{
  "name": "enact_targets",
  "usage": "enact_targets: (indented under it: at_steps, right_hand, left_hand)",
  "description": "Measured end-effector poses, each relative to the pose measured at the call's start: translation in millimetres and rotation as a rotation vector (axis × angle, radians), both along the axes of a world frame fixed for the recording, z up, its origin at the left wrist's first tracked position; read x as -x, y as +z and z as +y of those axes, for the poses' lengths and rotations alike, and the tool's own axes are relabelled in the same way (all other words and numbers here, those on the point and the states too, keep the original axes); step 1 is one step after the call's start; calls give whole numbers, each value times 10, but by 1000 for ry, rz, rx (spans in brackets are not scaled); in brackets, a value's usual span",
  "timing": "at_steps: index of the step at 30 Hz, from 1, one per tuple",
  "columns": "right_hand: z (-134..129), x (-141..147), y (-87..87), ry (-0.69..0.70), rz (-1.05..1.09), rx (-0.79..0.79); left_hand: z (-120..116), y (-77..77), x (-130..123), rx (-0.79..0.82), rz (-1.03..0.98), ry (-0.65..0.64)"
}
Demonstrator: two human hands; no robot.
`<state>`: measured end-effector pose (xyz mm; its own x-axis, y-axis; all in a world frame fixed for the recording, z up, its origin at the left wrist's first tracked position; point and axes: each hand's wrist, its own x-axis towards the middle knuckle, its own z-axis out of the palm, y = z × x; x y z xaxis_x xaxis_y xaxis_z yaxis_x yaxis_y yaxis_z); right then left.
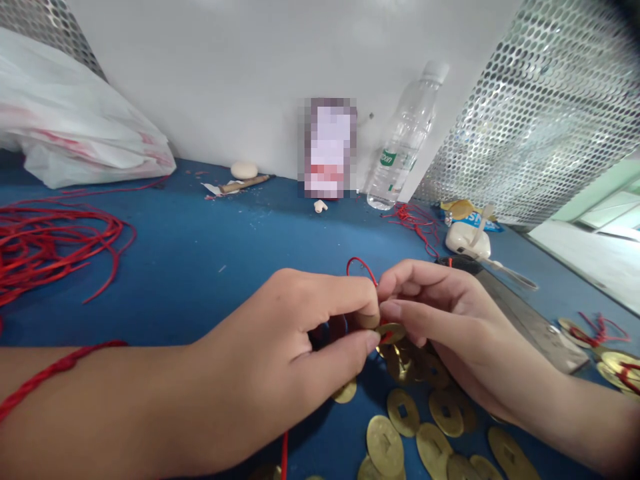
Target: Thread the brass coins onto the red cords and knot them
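Near the middle, my left hand (pixel 305 333) pinches a brass coin (pixel 391 333) between thumb and forefinger. My right hand (pixel 460 320) meets it from the right, its thumb and forefinger closed on a red cord (pixel 362 261) beside the coin. The cord loops up above the fingertips; the exact spot where it is gripped is hidden. Several more brass coins with square holes lie on the blue surface below, one of them a loose coin (pixel 403 413). A twisted red bracelet circles my left wrist.
Tangled red cord (pixel 55 240) lies at the left, near a white plastic bag (pixel 80 120). A blurred phone (pixel 327 150) and a clear bottle (pixel 407 140) lean on the back panel. At right are a white case (pixel 467 240), a metal bar (pixel 530 313) and corded coins (pixel 620 370).
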<state>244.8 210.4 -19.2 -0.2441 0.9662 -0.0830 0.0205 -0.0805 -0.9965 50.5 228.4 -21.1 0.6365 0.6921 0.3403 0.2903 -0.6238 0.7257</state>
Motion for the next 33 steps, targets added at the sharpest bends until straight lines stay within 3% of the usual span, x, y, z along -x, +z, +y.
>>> enact_targets:
  at_steps: [18, 28, 33]
  right_hand:
    - [-39, -71, -10, 98, -38, -91]
    - [-80, 22, 5, 56, -193, -189]
    - [-75, 10, 13, 65, -256, -242]
  left_hand:
    - [-24, 47, -7, 128, -16, 19]
    - [-49, 60, -57, 463, -88, 113]
    - [-66, 42, -68, 478, -106, 105]
